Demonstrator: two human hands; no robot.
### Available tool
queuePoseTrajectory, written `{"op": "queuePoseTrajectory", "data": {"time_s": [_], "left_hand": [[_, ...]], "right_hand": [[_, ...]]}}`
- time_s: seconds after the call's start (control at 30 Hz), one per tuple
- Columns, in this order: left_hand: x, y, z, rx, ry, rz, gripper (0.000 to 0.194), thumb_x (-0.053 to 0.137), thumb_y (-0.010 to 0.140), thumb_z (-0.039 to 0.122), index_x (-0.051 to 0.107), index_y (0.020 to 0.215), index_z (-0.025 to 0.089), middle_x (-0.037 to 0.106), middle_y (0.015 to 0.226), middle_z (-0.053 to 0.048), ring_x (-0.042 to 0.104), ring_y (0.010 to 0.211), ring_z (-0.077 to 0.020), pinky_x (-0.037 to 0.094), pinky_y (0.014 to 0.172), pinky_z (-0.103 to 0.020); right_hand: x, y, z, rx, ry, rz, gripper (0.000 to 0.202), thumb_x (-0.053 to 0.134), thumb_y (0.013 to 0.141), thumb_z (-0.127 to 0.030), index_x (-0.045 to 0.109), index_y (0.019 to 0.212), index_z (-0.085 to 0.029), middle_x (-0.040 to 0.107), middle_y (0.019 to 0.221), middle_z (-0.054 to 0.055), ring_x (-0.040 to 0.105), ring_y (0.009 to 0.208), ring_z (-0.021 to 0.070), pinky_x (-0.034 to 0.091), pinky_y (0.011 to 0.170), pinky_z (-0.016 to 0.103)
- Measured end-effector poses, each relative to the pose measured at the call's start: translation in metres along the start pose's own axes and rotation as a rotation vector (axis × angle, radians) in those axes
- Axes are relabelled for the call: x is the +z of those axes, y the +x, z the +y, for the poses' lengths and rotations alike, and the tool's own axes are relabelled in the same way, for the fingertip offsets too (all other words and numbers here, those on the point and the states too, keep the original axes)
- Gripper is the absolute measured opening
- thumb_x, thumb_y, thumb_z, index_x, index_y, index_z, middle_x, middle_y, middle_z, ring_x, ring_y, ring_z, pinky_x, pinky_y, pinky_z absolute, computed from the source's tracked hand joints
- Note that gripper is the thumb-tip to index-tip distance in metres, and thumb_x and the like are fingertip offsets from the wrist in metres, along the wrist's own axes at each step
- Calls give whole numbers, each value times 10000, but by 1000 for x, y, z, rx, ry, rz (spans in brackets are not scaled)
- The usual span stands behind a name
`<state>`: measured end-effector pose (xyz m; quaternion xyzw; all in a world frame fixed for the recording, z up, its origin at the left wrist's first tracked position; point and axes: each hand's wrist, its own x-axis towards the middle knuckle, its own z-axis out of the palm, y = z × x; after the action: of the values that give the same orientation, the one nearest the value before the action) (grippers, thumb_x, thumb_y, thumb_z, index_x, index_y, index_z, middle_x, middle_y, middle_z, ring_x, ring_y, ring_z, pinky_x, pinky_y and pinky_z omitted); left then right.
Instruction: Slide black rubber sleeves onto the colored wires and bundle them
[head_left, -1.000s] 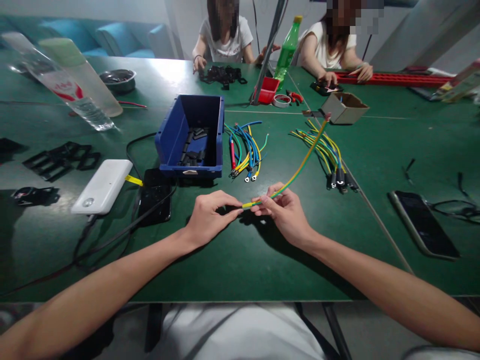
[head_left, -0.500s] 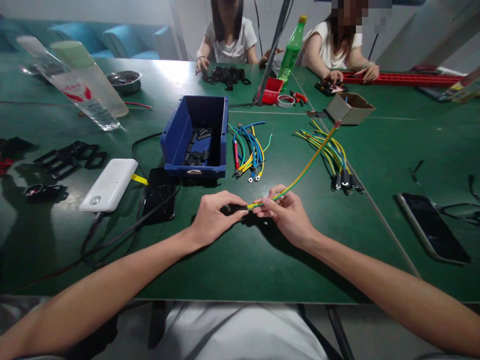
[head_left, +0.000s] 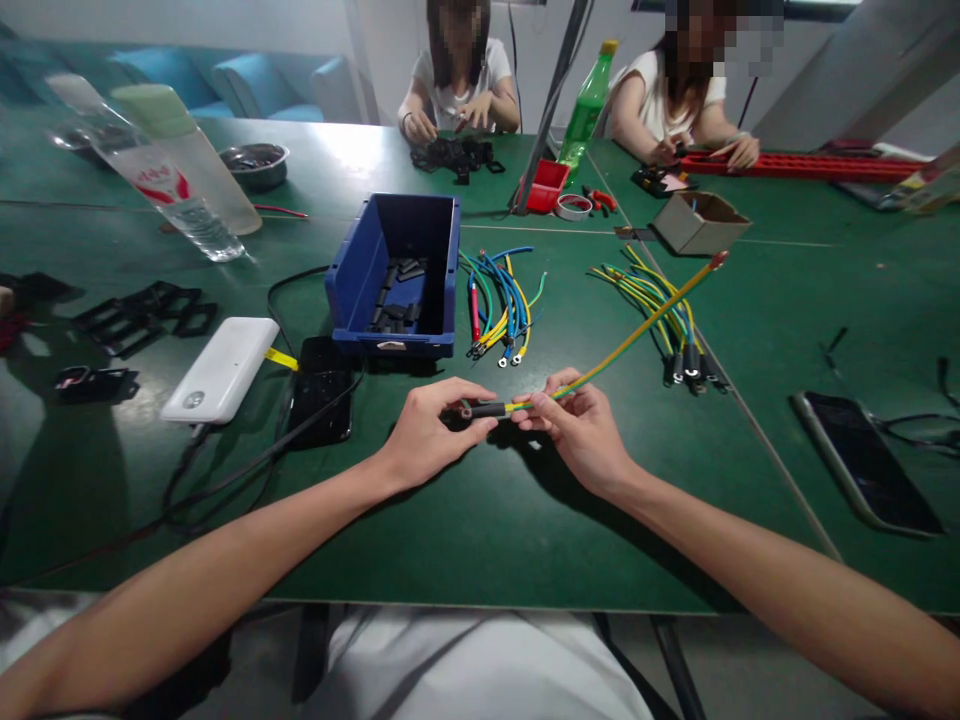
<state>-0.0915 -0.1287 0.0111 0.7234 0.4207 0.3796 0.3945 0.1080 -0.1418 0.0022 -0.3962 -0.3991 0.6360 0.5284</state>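
Observation:
My right hand (head_left: 574, 425) pinches a yellow-green wire (head_left: 630, 340) near its lower left end. The wire's free end rises to the upper right. On the held end is a black sleeve (head_left: 489, 410), with a metal ring terminal (head_left: 466, 412) at its tip. My left hand (head_left: 431, 430) is around the sleeve, thumb and index finger parted, and the sleeve shows between them. Beyond my hands lie a bundle of blue, yellow and green wires (head_left: 510, 300) and, to the right, yellow-green wires (head_left: 667, 300) with black-sleeved ends.
A blue bin (head_left: 394, 346) holds black sleeves. At left are a white power bank (head_left: 220, 370), a black phone (head_left: 321, 400), cables and bottles (head_left: 157, 185). Another phone (head_left: 866, 460) lies at right, near glasses. Two people work across the table, near a small cardboard box (head_left: 697, 228).
My left thumb and index finger have parted, exposing the black sleeve and ring terminal. The wire's free end has swung right and slightly down. The person opposite has raised a hand.

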Motion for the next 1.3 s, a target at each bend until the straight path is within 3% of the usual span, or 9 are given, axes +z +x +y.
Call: {"op": "queuePoseTrajectory", "data": {"time_s": [0.27, 0.83, 1.03, 1.3], "left_hand": [[3, 1, -6, -142, -69, -11, 268, 687, 761, 302, 713, 981, 150, 683, 780, -42, 595, 664, -129, 466, 611, -226], [2, 2, -6, -161, -66, -11, 275, 692, 758, 312, 721, 983, 157, 700, 784, -43, 612, 658, -134, 474, 601, -226], [1, 2, -3, -152, -130, -45, 262, 585, 836, 290, 720, 999, 137, 732, 887, -80, 681, 760, -174, 531, 678, -255], [9, -3, 4, -189, -175, 20, 271, 596, 824, 267, 724, 1010, 117, 743, 841, -84, 686, 685, -164, 539, 608, -236]], "right_hand": [[-1, 1, 1, -21, 4, 27, 239, 721, 784, -262, 492, 832, -213, 728, 796, 5, 716, 685, 144, 586, 632, 234], [0, 2, 1, -25, 6, 61, 261, 720, 783, -281, 472, 831, -215, 733, 821, 21, 706, 669, 132, 571, 610, 220], [-1, 4, 3, -45, -6, 75, 257, 701, 798, -309, 472, 881, -225, 720, 802, 6, 695, 662, 133, 565, 627, 245], [9, 8, 8, -117, -132, 239, 321, 669, 812, -358, 502, 1042, -208, 709, 814, 11, 641, 655, 100, 527, 617, 215]]}}
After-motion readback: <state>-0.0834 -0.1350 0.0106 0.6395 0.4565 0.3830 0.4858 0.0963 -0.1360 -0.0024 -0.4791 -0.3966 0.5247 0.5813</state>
